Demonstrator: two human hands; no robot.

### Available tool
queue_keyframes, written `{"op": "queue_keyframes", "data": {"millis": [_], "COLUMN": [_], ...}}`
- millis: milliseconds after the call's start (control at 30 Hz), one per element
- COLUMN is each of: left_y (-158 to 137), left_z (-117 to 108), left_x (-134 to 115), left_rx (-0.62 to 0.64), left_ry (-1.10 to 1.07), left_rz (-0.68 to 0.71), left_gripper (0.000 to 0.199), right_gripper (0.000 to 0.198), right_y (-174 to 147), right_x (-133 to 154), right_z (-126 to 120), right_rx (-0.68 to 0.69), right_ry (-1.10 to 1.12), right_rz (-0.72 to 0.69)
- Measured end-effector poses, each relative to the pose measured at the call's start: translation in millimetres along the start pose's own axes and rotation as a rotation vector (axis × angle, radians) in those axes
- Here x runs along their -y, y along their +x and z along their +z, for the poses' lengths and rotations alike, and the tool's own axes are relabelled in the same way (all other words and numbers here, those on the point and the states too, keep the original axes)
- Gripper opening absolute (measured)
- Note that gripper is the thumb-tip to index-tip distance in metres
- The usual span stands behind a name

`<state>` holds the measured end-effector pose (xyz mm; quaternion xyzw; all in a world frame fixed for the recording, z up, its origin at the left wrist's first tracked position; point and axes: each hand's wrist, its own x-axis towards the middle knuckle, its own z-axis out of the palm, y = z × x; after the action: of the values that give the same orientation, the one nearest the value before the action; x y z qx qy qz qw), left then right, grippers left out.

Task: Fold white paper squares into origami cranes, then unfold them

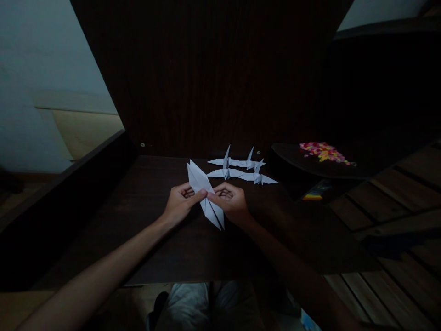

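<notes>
A folded white sheet of paper (199,178), long and pointed with a slit at each end, is held slantwise above the dark tabletop. My left hand (181,200) grips its left edge, thumb on top and fingers curled beneath. From the other side my right hand (231,201) pinches it, its thumb tip close to the left thumb near the middle. Just beyond the hands stand several white origami cranes (227,174) in two rows, with pointed wings and tails. The paper's underside and some fingertips are hidden.
A dark wooden tabletop (155,257) has a raised board (69,184) on its left and a tall dark panel (213,78) behind. To the right, a dark surface (289,158) bears a cluster of pink and yellow pieces (324,151). Wooden slats (392,197) lie farther right.
</notes>
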<state>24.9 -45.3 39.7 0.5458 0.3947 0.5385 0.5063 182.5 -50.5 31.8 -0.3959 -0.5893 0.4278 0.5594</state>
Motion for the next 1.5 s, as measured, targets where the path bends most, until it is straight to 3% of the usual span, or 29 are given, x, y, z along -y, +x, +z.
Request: {"op": "queue_keyframes", "data": {"millis": [233, 433, 600, 733, 900, 1033, 1233, 1500], "left_y": [2, 7, 6, 6, 7, 7, 6, 8], "left_z": [-4, -6, -4, -2, -1, -3, -5, -5], "left_x": [-2, -5, -7, -7, 1, 8, 4, 0], "left_rx": [-0.063, -0.173, -0.197, -0.136, 0.049, -0.003, -0.045, 0.060], "left_ry": [-0.055, -0.220, -0.266, -0.313, -0.400, -0.222, -0.051, -0.052], "left_rz": [-0.031, -0.064, -0.106, -0.123, -0.046, -0.017, 0.002, -0.021], "left_gripper": [0.033, 0.029, 0.031, 0.034, 0.062, 0.048, 0.035, 0.055], "right_gripper": [0.026, 0.022, 0.023, 0.023, 0.027, 0.028, 0.027, 0.019], "right_y": [-3, -4, -6, -7, -2, 1, 4, 10], "right_x": [0, 3, 5, 0, -2, -2, -4, -10], "right_z": [-1, -6, -5, -2, -1, -3, -5, -6], "right_rx": [0.093, 0.180, 0.183, 0.146, -0.017, -0.064, -0.033, -0.074], "right_ry": [-0.080, -0.324, -0.306, -0.209, -0.034, 0.025, -0.056, 0.011], "right_rz": [-0.012, -0.100, -0.110, -0.018, 0.029, 0.038, 0.004, -0.063]}}
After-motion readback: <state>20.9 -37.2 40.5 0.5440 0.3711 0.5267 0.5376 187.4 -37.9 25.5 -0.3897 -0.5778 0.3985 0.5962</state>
